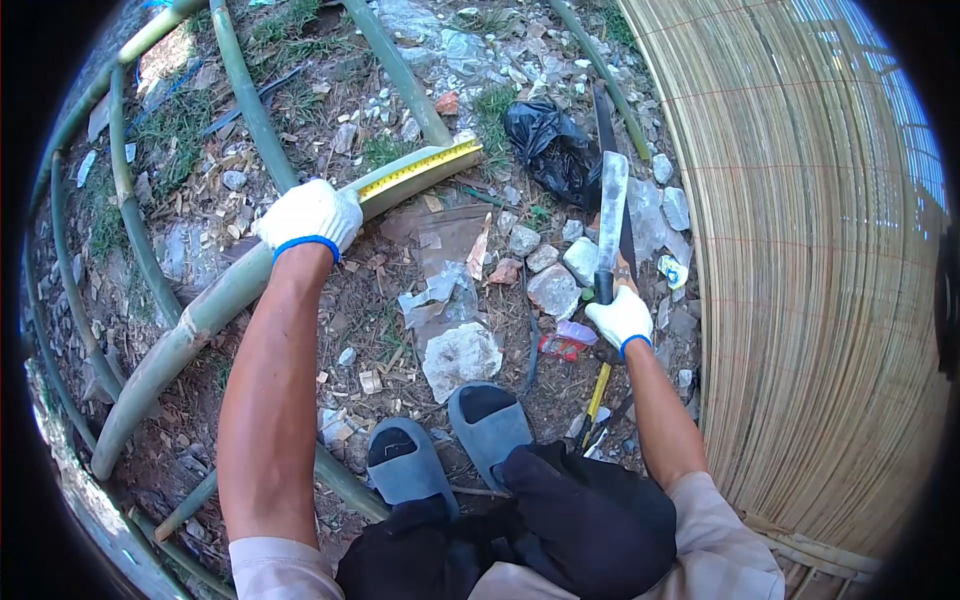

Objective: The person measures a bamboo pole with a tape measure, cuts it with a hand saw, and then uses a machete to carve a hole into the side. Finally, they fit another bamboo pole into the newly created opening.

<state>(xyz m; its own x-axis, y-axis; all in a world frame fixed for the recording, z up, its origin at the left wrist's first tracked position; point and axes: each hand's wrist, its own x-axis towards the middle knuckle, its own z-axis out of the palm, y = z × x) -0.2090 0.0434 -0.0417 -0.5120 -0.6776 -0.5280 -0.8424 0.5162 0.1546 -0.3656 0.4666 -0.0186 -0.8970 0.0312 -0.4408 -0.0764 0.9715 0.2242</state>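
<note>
My left hand (312, 218), in a white glove with a blue cuff, is closed round a thick green bamboo pole (215, 300) and the near end of a yellow measuring tape (415, 170). The tape lies along the pole's split, flat-cut end. On the right, my right hand (622, 316), gloved the same way, grips the black handle of a machete (612, 212). Its broad, whitish blade points away from me, apart from the pole. What the left fingers press on is partly hidden by the glove.
Thinner bamboo poles (250, 100) cross the ground at the left. A slatted bamboo screen (790, 250) stands along the right. Between them are a black plastic bag (552, 148), a large white stone (462, 362), a yellow-and-black tool (595, 403) and my sandalled feet (410, 465).
</note>
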